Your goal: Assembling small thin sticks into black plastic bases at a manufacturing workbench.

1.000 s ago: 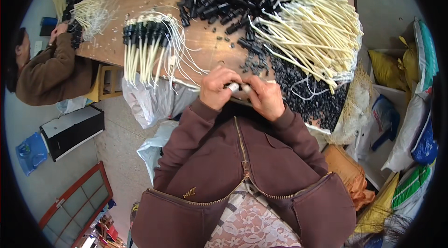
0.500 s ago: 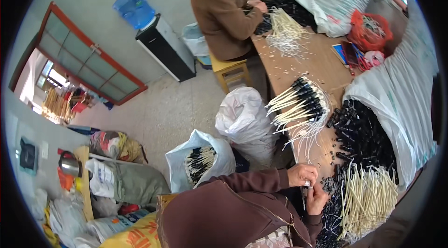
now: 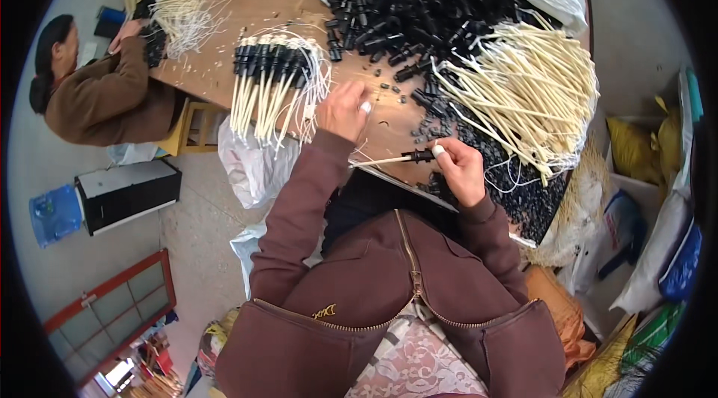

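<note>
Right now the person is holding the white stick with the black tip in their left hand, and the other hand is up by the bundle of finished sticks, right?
Not quite. The head view shows the white stick with the black tip pinched in the right hand, not the left. The left hand is the one up by the bundle of finished sticks on the wooden table.

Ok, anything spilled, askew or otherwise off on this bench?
Mostly a tidy mess. A few small black caps lie scattered on the bare wooden table, apart from the big black pile. The right hand holds one capped cream tube; the left hand reaches toward the finished bundle. Nothing looks damaged.
</note>
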Available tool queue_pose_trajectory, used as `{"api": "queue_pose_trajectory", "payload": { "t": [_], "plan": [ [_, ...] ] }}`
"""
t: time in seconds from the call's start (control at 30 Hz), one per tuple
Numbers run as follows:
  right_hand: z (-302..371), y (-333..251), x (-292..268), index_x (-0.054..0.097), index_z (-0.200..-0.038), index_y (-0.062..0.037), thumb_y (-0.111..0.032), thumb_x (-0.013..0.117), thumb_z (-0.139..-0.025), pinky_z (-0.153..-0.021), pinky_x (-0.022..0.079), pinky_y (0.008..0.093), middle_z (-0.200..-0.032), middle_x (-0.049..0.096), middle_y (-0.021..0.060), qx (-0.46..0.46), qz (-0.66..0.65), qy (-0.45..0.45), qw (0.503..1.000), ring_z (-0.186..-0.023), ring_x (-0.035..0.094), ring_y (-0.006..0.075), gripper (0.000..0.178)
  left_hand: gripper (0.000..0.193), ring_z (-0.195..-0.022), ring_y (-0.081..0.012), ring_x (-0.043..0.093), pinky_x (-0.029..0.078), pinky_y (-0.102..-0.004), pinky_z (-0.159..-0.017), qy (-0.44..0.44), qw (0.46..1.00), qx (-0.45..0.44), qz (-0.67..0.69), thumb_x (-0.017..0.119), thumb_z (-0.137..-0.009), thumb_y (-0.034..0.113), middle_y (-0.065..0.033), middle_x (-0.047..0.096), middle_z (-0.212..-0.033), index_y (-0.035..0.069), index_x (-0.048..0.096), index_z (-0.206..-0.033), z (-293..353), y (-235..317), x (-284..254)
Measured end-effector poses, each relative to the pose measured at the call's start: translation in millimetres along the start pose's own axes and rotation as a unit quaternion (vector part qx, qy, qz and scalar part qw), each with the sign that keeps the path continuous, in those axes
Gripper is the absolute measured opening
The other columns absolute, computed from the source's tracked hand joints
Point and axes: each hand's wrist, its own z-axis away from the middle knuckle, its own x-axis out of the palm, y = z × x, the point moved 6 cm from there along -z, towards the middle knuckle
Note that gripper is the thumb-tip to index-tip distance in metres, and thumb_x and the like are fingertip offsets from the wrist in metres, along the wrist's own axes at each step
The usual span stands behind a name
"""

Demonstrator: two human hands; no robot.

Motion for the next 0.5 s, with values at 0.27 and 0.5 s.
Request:
{"api": "queue_pose_trajectory", "payload": {
  "t": [0.27, 0.5],
  "plan": [
    [9, 23, -16, 0.069, -0.091, 0.0023, -0.011, 0.064, -0.087, -0.047, 0.036, 0.0239, -0.056, 0.054, -0.0011, 0.098, -0.091, 0.022, 0.991, -0.05, 0.044, 0.0038, 0.015, 0.034, -0.076, -0.0221, 0.063, 0.05, -0.0311, -0.067, -0.069, 0.99, 0.016, 0.122, 0.063, -0.072, -0.008, -0.0092, 0.063, -0.087, 0.005, 0.066, -0.104, -19, -7, 47],
    [-8, 17, -1, 0.07, -0.084, 0.0004, -0.016, 0.066, -0.086, -0.046, 0.038, 0.0258, -0.054, 0.056, 0.0022, 0.109, -0.035, 0.032, 0.993, -0.049, 0.048, 0.0051, 0.017, 0.018, -0.072, -0.0077, 0.059, 0.05, -0.0222, -0.065, -0.145, 0.884, -0.146, 0.42, 0.06, -0.078, -0.011, 0.0001, 0.062, -0.081, 0.002, 0.064, -0.089, 25, 57, 49]
  ]
}}
